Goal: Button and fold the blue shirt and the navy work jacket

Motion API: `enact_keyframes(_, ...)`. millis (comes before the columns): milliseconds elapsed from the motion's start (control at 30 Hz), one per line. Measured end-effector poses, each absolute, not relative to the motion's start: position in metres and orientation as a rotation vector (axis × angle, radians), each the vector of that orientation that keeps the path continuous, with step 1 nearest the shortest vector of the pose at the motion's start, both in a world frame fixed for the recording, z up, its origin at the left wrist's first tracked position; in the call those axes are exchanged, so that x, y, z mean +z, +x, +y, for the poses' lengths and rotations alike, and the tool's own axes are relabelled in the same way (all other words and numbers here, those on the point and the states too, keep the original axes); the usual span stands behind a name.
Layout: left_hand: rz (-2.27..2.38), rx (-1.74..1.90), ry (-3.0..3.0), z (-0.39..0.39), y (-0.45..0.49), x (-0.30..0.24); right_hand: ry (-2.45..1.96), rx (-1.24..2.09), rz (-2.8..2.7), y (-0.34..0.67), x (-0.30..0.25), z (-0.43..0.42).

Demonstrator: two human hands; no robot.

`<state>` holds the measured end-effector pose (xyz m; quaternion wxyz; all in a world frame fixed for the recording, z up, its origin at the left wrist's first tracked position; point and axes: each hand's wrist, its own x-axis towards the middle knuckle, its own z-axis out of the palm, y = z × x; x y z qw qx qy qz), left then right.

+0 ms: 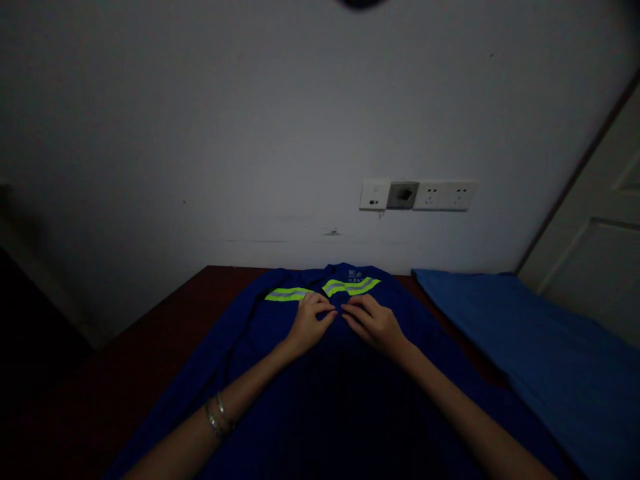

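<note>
A dark blue work jacket (280, 373) with yellow-green reflective stripes (350, 287) lies spread on a dark red-brown table (150, 347), its collar toward the wall. My left hand (309, 321) and my right hand (371, 323) meet at the jacket's front opening just below the collar. The fingers of both are curled and pinch the fabric edges where the two front panels meet. Bracelets circle my left wrist (219, 417).
A lighter blue cloth (525, 347) lies to the right of the jacket, over the table's right side. Wall sockets (417, 195) sit on the grey wall above the table. A white door (595, 240) stands at the right. The room is dim.
</note>
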<state>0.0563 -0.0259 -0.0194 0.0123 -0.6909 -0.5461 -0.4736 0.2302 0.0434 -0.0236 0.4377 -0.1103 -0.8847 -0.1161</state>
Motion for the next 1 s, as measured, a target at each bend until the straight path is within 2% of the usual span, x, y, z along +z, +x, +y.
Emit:
enact_keyframes(200,-1.719,-1.38,-2.242,-0.023,0.049,-0.022,-0.371,-0.042,-2.07,0.235,-0.018,0.048)
enact_keyframes(567,-1.748,-1.209,-2.467,-0.026,0.037,-0.011,-0.465,0.03,-2.055,0.24,-0.001,0.042)
enact_keyframes(767,-1.69,-1.134,-2.449,-0.043,0.039,0.001,-0.592,0.073,-2.262,0.244,0.004,0.033)
enact_keyframes(1000,-1.584,-0.658,-2.857,-0.077,0.046,-0.004,-0.668,0.1,-2.45,0.248,-0.004,0.007)
